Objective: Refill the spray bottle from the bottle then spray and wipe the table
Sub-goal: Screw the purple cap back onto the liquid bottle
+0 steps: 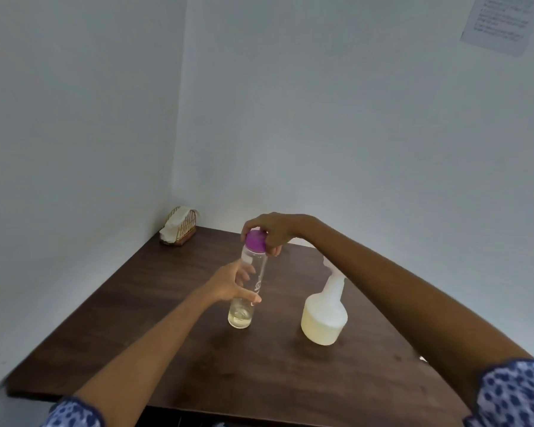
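A tall clear bottle (pixel 240 315) stands upright on the dark wooden table (pixel 198 359), with a little pale liquid at its bottom. My left hand (pixel 232 286) grips its middle. My right hand (pixel 272 231) is closed over its purple cap (pixel 255 241). To the right stands a white translucent spray bottle (pixel 322 318) with its spray head on, nozzle pointing away; neither hand touches it.
A gold wire napkin holder (pixel 179 228) with white napkins sits in the table's far left corner against the walls. A printed sheet (pixel 503 23) hangs on the right wall. The table's front edge runs just ahead of my sleeves.
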